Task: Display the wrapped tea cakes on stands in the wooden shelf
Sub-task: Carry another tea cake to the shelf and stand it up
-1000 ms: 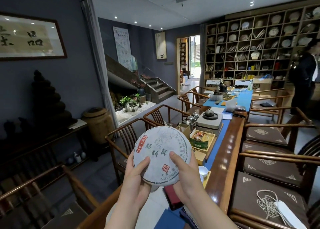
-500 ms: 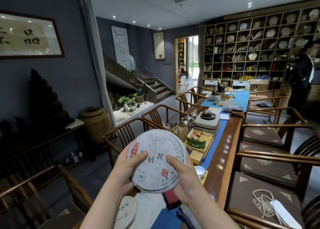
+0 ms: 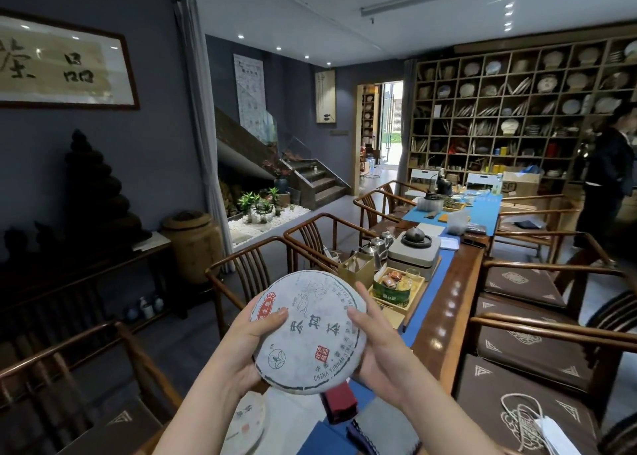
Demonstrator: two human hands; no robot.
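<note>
The wrapped tea cake (image 3: 307,330) that I hold between my left hand (image 3: 244,337) and right hand (image 3: 375,347) reads "CHINA YUNNAN" along its lower rim, with large Chinese characters across its middle that I cannot make out. The cardboard box (image 3: 520,186) by the far shelf bears "SF".

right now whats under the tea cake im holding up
Below the held tea cake, gripped by the left hand and right hand, lie another wrapped cake and a dark red packet on the table. Whatever lies directly behind the cake is covered.
</note>
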